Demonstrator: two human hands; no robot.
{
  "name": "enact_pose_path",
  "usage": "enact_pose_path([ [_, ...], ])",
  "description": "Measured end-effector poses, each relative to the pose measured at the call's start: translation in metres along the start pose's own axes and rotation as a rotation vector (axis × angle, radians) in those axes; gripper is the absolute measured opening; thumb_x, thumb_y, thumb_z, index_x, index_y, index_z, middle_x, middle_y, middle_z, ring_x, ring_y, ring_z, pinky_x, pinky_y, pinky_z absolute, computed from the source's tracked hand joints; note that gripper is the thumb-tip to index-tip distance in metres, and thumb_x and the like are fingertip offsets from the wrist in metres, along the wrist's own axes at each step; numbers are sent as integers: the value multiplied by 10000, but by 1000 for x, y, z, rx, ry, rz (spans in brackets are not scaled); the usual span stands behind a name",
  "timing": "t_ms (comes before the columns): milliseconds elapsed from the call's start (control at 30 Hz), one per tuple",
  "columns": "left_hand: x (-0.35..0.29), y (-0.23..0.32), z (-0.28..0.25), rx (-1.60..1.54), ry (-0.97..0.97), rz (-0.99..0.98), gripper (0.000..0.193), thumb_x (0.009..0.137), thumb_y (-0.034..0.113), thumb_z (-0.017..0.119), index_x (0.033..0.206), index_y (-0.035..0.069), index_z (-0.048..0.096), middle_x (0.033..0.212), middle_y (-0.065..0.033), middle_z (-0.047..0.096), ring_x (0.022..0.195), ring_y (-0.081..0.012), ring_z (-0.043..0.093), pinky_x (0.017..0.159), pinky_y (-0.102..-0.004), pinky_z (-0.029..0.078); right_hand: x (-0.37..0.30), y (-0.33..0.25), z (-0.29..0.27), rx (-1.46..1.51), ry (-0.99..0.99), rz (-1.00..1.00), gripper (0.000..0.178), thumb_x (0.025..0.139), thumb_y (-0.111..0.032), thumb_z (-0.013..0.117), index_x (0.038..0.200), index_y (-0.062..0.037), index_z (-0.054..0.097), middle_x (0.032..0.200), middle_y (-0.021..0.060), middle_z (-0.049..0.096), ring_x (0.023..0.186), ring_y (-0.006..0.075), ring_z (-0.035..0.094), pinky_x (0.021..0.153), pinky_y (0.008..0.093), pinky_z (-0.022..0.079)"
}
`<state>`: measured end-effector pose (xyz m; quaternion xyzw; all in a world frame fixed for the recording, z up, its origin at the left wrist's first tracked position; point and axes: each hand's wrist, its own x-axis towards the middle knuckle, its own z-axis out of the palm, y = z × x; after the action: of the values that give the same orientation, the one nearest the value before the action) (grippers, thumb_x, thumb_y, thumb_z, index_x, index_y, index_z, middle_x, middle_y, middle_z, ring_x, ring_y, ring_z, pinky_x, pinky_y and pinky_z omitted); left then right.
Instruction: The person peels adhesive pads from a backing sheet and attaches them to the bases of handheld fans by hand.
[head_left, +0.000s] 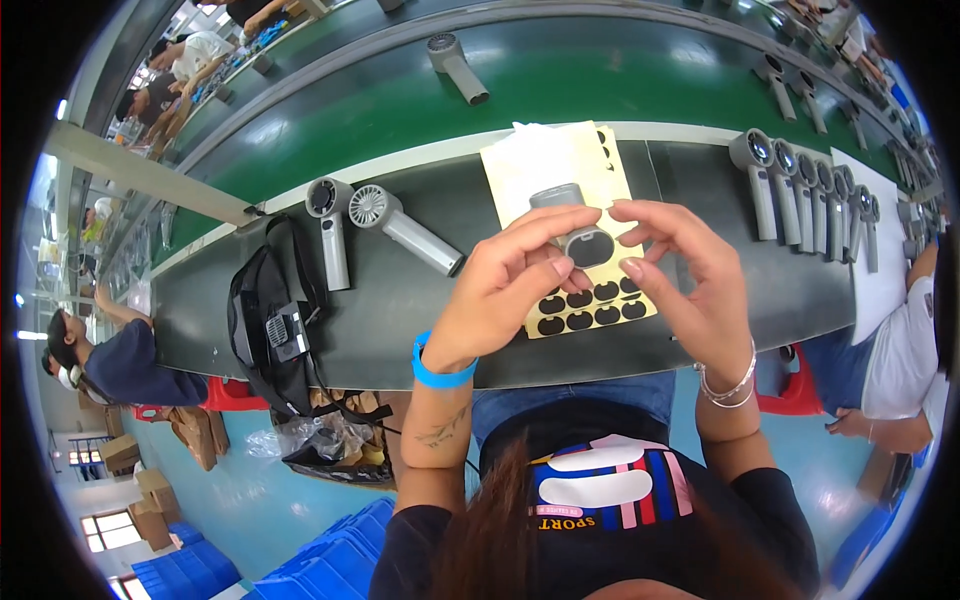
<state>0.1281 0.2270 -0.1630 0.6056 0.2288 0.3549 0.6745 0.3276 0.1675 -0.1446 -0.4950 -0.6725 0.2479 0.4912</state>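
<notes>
My left hand (505, 275) is wrapped round a grey handheld fan (555, 194), its handle end tipped toward me. A dark oval patch (589, 248) covers that end. Close by on the other side, my right hand (695, 275) is curved with thumb and forefinger apart, and nothing shows between them. Those fingertips are beside the handle end; whether they touch it I cannot tell. Beneath both hands lies a yellow backing sheet (508, 165) bearing several black oval stickers (580, 320). Fingers and palm hide part of the fan.
Two grey fans (405, 230) lie left of the sheet, near a black bag (258, 310). Several more stand in a row (790, 185) at the right. Beyond the dark worktop (400, 330) runs a green conveyor belt (560, 85) carrying another fan (457, 70). Co-workers sit at both sides.
</notes>
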Motion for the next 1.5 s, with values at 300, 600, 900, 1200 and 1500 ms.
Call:
enact_pose_path([
  [300,1,-2,-6,-50,-51,0,461,856,79,477,1296,-54,519,1317,-155,509,831,-180,624,817,-306,503,3,4,12,129,63,-5,227,849,-40,658,1075,-30,672,1065,123,647,800,135,643,659,242,505],
  [600,2,0,6,-31,0,-2,390,901,23,548,1290,7,541,1256,-86,527,811,-99,567,758,-237,487,6,8,14,192,104,30,170,845,-32,670,1015,-22,670,993,76,601,738,97,612,628,213,483],
  [900,3,-2,11,24,77,32,357,876,13,615,1232,10,594,1168,-73,586,765,-47,524,665,-197,444,3,13,14,329,95,83,191,860,-8,635,1051,-5,652,1023,82,595,784,115,626,689,233,510],
  [1200,3,-8,13,113,190,45,322,844,24,669,1165,18,637,1056,-49,620,651,-18,493,577,-171,418,-2,16,17,278,21,7,256,845,22,623,1100,-4,641,1100,113,591,848,136,634,731,244,521],
  [1500,0,-7,18,109,243,38,286,843,5,647,1128,26,640,977,-6,624,609,-6,436,547,-165,384,-6,9,22,303,15,64,220,864,41,601,1081,34,634,1131,102,558,946,128,581,798,242,491],
])
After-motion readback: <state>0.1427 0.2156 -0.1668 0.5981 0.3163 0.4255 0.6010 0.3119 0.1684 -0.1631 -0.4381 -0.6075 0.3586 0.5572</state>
